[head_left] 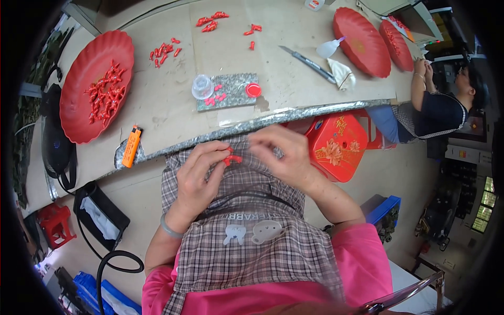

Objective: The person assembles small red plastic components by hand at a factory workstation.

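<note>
Above my lap, my left hand (201, 170) pinches a small glossy red figure (233, 159) between thumb and fingertips. Just to its right is my right hand (283, 156), apart from the figure. Its fingers are bent and smeared by motion, so I cannot see whether anything is between them. On the table ahead, a small stone slab (231, 84) carries a clear plastic cup (202, 87), several pink bits (216, 98) and a red round cap (253, 90). Loose red pieces (165, 51) lie beyond it to the left, with more red figures (210, 23) farther back.
A scalloped red dish (73, 100) holds many red figures at left, near an orange lighter (132, 147). At right lie a utility knife (310, 65), a white squeeze bottle (328, 49), a folded cloth (341, 74) and another red dish (362, 44). A red stool (336, 147) and a seated person (438, 110) are beyond.
</note>
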